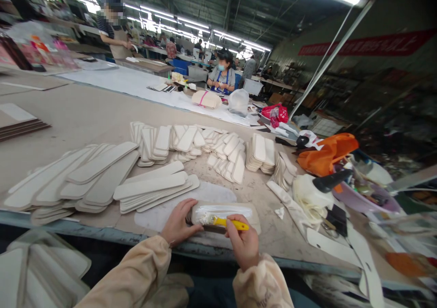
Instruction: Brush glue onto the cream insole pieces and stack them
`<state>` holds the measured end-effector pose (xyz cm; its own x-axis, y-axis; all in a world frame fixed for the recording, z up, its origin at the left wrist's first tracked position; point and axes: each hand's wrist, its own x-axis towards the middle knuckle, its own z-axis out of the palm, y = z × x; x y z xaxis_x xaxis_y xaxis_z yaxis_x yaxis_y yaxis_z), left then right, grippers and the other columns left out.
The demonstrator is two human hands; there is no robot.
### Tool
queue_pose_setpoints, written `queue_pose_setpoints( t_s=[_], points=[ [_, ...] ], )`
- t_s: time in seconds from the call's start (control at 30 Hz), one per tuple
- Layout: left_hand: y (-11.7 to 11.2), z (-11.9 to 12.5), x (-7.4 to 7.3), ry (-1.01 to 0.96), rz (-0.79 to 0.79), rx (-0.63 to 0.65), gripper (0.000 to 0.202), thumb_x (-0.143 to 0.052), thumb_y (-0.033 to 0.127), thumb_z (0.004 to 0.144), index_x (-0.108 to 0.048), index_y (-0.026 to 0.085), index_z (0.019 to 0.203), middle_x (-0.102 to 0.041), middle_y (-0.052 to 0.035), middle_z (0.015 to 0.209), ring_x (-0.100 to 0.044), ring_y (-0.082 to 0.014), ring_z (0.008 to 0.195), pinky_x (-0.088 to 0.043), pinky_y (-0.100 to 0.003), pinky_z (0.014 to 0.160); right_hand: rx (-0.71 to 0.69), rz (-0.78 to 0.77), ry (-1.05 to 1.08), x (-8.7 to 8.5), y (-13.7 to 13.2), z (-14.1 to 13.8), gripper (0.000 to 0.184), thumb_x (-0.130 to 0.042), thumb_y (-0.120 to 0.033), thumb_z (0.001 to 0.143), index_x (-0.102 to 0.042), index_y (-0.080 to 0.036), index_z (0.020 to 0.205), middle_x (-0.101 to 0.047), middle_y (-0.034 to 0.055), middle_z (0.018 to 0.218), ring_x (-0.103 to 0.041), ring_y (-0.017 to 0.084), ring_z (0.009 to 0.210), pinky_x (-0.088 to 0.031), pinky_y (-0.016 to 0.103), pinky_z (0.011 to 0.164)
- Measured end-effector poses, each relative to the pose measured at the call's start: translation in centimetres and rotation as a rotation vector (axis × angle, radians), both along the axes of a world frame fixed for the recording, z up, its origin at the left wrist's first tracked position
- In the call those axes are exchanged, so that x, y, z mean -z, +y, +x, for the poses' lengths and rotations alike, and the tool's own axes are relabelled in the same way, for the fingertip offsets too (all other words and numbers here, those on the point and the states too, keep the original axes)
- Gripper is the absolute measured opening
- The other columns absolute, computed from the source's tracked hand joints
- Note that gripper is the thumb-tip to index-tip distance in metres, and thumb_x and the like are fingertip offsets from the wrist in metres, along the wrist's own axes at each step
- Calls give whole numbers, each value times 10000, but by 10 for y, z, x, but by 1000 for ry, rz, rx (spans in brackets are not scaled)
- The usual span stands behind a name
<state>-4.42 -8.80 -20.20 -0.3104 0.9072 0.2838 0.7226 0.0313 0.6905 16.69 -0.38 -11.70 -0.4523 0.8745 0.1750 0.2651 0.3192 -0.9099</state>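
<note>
My right hand point(243, 240) is closed around the yellow handle of a brush point(235, 224). The bristle end, coated in white paste, rests on an oblong pale panel point(253, 213) that tops a small stack. A glossy white streak of wet paste runs along the panel's face. Thumb and fingers of my left hand point(179, 221) grip the stack's left end. Underneath lies a whitish stained sheet point(218, 191). Just beyond my left hand, a fanned pile of long pale panels point(153, 185) lies on the table.
More panel piles point(85, 176) spread leftward, with shorter stacks point(225, 151) behind. To the right are a white container with a black nozzle point(332, 180), an orange cloth point(327, 151) and a lilac basin point(385, 203). A co-worker point(221, 76) sits across the table; another person point(116, 35) stands farther left.
</note>
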Motion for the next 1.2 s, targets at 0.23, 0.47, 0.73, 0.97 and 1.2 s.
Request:
queue_pose_setpoints(
  t_s=[0.23,0.47,0.73,0.97,1.2],
  points=[
    [0,0,-3,-17,-21,-3,769,-750,509,650,-473,181,1288,-512,-158,1323,-473,-325,1238,-390,-514,1066,82,-26,35,2,10,10,304,-573,-457,861,-622,-164,927,-642,2,609,-633,160,510,-496,224,512],
    [1,1,-7,-12,-4,1,732,-759,477,646,-491,185,1262,-543,-148,1289,-495,-320,1216,-409,-512,1049,6,-23,139,9,-5,-23,267,-551,-420,884,-613,-169,955,-635,-6,629,-633,146,539,-498,209,532],
    [1,0,-6,22,1,-15,742,-754,509,637,-514,170,1251,-562,-151,1277,-520,-314,1204,-429,-476,1043,106,57,37,13,6,-3,286,-541,-426,892,-625,-161,958,-647,0,619,-639,150,535,-495,209,532],
    [2,-2,-2,37,4,-12,712,-742,509,655,-513,181,1245,-566,-142,1273,-522,-315,1201,-425,-493,1044,298,83,-75,13,25,44,417,-545,-533,848,-645,-142,957,-668,19,572,-649,180,508,-499,239,503],
    [1,-2,-5,35,5,5,686,-736,491,668,-505,199,1244,-571,-134,1259,-531,-318,1187,-434,-508,1030,506,99,-144,9,40,73,521,-534,-640,799,-654,-148,922,-673,28,566,-667,202,534,-489,255,543]
  ],
)
